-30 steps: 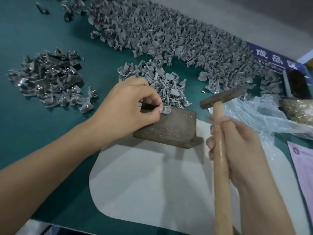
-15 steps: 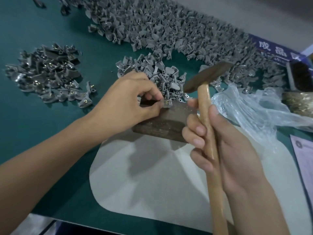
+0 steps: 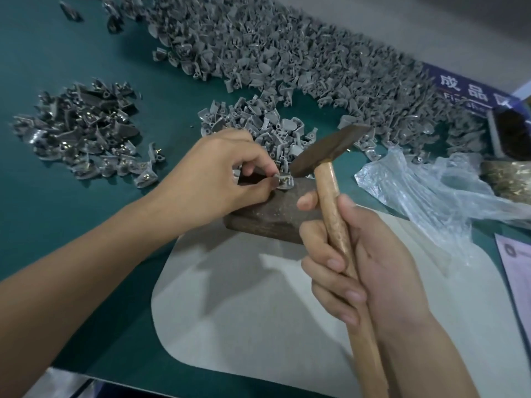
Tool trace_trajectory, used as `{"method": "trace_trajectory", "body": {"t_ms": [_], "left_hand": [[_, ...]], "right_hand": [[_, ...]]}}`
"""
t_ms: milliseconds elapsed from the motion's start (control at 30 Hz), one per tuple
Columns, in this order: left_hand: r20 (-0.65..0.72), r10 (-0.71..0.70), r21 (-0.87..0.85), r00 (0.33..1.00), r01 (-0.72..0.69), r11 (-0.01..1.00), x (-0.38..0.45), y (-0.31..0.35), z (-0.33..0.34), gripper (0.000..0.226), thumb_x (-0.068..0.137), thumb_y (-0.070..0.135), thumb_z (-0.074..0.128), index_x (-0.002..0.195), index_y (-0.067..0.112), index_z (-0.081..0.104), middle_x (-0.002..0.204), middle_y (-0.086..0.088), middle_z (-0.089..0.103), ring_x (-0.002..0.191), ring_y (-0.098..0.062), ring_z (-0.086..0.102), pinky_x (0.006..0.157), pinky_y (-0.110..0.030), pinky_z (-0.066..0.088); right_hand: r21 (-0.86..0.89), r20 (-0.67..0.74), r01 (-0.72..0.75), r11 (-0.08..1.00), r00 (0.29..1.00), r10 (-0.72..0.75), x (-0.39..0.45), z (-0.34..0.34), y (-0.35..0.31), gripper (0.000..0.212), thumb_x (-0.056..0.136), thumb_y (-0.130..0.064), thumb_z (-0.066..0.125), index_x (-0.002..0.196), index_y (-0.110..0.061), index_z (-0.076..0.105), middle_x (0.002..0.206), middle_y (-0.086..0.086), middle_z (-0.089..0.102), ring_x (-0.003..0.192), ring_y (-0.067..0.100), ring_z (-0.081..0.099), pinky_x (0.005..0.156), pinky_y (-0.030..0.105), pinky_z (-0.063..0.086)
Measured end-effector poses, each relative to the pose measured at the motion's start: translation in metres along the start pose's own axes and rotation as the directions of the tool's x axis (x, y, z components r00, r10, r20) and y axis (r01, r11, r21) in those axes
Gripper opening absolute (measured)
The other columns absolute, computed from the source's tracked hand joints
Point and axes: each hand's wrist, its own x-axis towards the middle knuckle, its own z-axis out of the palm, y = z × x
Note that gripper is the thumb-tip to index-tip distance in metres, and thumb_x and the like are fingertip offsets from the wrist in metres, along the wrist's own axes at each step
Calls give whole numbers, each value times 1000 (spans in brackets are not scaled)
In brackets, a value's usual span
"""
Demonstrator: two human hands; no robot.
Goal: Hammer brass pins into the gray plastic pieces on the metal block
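1. Two hands are sharing this job: my left hand [image 3: 218,173] is pinching a small gray plastic piece [image 3: 284,183] between thumb and fingertips, steadying it on the top edge of the dark rusty metal block [image 3: 273,216] so the blow has something solid beneath it.
2. I am keeping those fingertips to the side of the short brass pin [image 3: 283,177] standing in the piece, leaving its head exposed.
3. My right hand [image 3: 359,259] is wrapping around the pale wooden handle of the steel-headed hammer [image 3: 330,152], gripping partway up for short, controlled taps.
4. I am holding the hammer face just beside the pin, aiming, I judge, for a light strike.
5. I am leaving loose gray pieces [image 3: 287,61] heaped within reach behind the block.
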Motion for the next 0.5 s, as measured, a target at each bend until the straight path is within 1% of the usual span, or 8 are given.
{"method": "trace_trajectory", "body": {"t_ms": [133,267,400,500], "left_hand": [[3,-2,-7,1000,2,1000,1,0,1,7,83,16,82,88,16,78,73,5,54,73,-3,50,70,-12,34],[-3,-5,-16,1000,5,1000,1,0,0,6,83,16,82,87,16,78,73,6,54,73,-2,50,69,-14,35],[-5,-4,-25,1000,4,1000,1,0,0,6,84,20,82,88,16,78,74,7,54,74,-4,51,69,-14,36],[-7,-6,-27,1000,5,1000,1,-1,0,7,84,20,81,88,16,79,74,7,55,75,-5,52,69,-13,36]], "right_hand": [[-133,-88,5,991,996,-17,2,3,5,32,102,-39,43,106,-15,63,57,-1,34,31,4,24,32,12,31],[-142,-82,45,989,995,-57,3,4,5,33,103,-39,40,104,-15,62,57,-1,34,32,4,23,32,13,32],[-143,-109,19,990,993,-35,2,2,2,33,104,-38,40,103,-14,62,58,0,34,32,4,23,32,12,30],[-125,-82,54,991,995,-64,2,2,2,34,101,-39,38,102,-14,61,57,0,34,31,4,23,32,12,31]]}}
